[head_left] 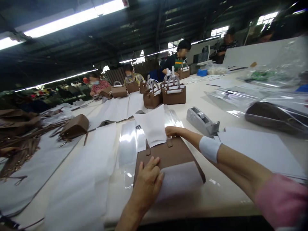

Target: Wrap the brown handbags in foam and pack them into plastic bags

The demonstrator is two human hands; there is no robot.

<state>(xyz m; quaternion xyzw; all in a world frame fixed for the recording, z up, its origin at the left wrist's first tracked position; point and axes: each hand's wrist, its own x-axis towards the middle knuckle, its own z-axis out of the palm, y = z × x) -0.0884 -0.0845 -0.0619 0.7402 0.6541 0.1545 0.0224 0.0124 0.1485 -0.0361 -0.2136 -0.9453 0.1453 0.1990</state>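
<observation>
A brown handbag lies on the table in front of me, its top pointing away. My left hand rests on its front panel with the fingers apart. Beneath that hand, a translucent white sheet covers the lower part of the bag. White paper stands up over the handle area and hides most of the handle. Beside the paper's right edge, near a handle tab, my right hand is closed with curled fingers; what they grip is hidden. Clear plastic lies under and beyond the bag.
To the right are a grey tape dispenser, white sheets and a plastic-covered brown piece. Finished-looking brown handbags stand farther back. At left lie long white paper, a brown bag and straps. Co-workers sit beyond.
</observation>
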